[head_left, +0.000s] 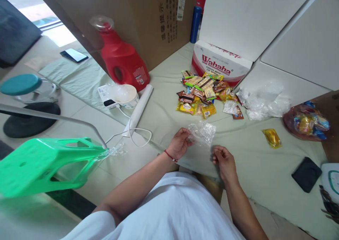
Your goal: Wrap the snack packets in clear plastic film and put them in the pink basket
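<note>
My left hand (180, 141) is closed on a crumpled clear plastic bag (202, 133), held just above the pale green cloth (251, 162). My right hand (224, 159) is a little to the right and nearer to me, its fingers curled together; the bag's lower edge seems to reach them, but I cannot make out a grip. A pile of wrapped snacks (202, 95) lies beyond the bag. One yellow snack packet (272, 137) lies alone to the right.
A Wahaha carton (219, 65) and white boards stand at the back, a large cardboard box and a red detergent jug (122, 61) at the left. More clear bags (265, 100), a red bag of snacks (307, 123), a black pouch (307, 174), a green stool (47, 164) and a white bowl (124, 95) lie around.
</note>
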Action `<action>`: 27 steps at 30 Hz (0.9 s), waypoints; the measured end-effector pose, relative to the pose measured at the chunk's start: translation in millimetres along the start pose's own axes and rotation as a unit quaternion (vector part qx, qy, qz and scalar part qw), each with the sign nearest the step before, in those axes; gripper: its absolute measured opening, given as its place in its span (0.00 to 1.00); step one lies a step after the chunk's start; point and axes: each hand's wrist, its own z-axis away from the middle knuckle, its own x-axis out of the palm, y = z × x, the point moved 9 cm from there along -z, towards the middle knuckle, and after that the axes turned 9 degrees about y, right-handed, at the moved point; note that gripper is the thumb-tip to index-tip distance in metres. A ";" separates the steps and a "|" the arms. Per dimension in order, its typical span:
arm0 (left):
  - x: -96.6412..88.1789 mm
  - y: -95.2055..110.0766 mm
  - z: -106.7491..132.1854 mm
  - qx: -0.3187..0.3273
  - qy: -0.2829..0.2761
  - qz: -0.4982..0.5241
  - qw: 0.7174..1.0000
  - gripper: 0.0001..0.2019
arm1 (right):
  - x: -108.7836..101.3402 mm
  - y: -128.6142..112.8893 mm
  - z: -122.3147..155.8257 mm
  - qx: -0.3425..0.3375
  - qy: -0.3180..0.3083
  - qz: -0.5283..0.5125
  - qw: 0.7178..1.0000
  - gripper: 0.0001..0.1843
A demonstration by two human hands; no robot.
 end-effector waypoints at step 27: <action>-39.2 56.6 -6.3 0.084 0.179 -0.132 0.971 0.14 | -302.2 -85.5 -199.2 -0.236 0.444 0.325 0.801 0.39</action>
